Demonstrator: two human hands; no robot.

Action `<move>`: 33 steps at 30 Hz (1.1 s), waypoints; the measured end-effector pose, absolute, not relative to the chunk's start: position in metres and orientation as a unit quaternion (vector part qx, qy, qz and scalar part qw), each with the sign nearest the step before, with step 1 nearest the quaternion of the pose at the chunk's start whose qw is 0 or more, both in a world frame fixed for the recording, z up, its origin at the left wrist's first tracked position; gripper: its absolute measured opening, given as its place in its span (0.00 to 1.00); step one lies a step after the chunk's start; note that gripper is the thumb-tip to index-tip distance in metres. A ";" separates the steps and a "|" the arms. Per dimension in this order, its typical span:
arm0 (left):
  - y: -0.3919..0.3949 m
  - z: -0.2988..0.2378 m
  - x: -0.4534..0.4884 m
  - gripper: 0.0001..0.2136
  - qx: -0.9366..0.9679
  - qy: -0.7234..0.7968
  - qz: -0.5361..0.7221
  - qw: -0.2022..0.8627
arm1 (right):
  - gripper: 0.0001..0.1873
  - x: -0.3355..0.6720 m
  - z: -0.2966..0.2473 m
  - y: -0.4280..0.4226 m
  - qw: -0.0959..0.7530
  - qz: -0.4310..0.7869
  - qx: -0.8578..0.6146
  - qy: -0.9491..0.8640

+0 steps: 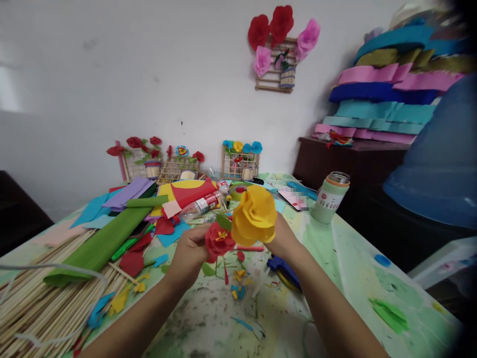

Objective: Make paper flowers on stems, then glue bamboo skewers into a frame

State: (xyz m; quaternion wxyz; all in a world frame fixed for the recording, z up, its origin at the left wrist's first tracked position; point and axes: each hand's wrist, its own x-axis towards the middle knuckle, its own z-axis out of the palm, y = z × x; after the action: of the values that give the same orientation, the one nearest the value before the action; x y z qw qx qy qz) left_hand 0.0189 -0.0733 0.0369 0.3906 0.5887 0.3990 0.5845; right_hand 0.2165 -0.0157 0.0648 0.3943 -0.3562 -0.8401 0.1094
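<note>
My left hand [190, 251] is closed around a small red paper flower [219, 242] with a yellow centre, held above the paint-stained table [357, 268]. My right hand [283, 237] is closed behind a larger yellow paper flower [254, 215] and holds it up just right of the red one. The two flowers touch. Most of my right fingers are hidden by the yellow petals.
Bamboo sticks [40, 303] and a green paper roll [100, 241] lie at the left. Coloured paper sheets, a plastic bottle [203, 205] and flower frames [241, 160] sit behind. A green jar [330, 197] stands right; a blue glue gun [285, 269] lies below my right wrist.
</note>
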 end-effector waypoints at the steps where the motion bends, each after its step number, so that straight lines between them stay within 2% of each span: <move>1: -0.071 0.036 0.017 0.07 0.575 0.405 0.612 0.362 | 0.10 0.217 0.065 -0.017 0.398 0.102 -0.362 -0.836; 7: -0.065 0.036 0.007 0.11 0.552 0.433 0.673 0.233 | 0.17 0.199 0.064 -0.045 0.435 0.028 -0.326 -0.839; 10: -0.066 0.037 0.007 0.10 0.562 0.440 0.672 0.200 | 0.11 0.184 0.061 -0.069 0.461 0.046 -0.269 -0.844; 11: -0.067 0.037 0.007 0.09 0.568 0.443 0.668 0.187 | 0.11 0.180 0.060 -0.076 0.456 0.054 -0.260 -0.850; 15: -0.071 0.038 0.010 0.07 0.596 0.457 0.650 0.117 | 0.22 0.167 0.055 -0.094 0.378 0.072 -0.286 -0.877; 19: -0.074 0.041 0.014 0.07 0.624 0.446 0.638 0.071 | 0.25 0.161 0.051 -0.097 0.332 0.078 -0.325 -0.882; 25: -0.072 0.040 0.013 0.05 0.623 0.448 0.637 0.075 | 0.10 0.161 0.052 -0.100 0.385 0.133 -0.267 -0.873; 29: -0.070 0.035 0.012 0.06 0.605 0.450 0.646 0.117 | 0.11 0.163 0.052 -0.098 0.431 0.120 -0.284 -0.848; 33: -0.066 0.034 0.015 0.09 0.566 0.431 0.672 0.206 | 0.08 0.165 0.052 -0.093 0.403 0.115 -0.281 -0.863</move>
State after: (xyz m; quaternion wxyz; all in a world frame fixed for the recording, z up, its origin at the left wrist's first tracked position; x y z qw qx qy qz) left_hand 0.0151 -0.0665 0.0338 0.2057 0.5664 0.4306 0.6720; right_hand 0.1649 -0.0930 0.0516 0.4032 -0.2812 -0.8632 0.1153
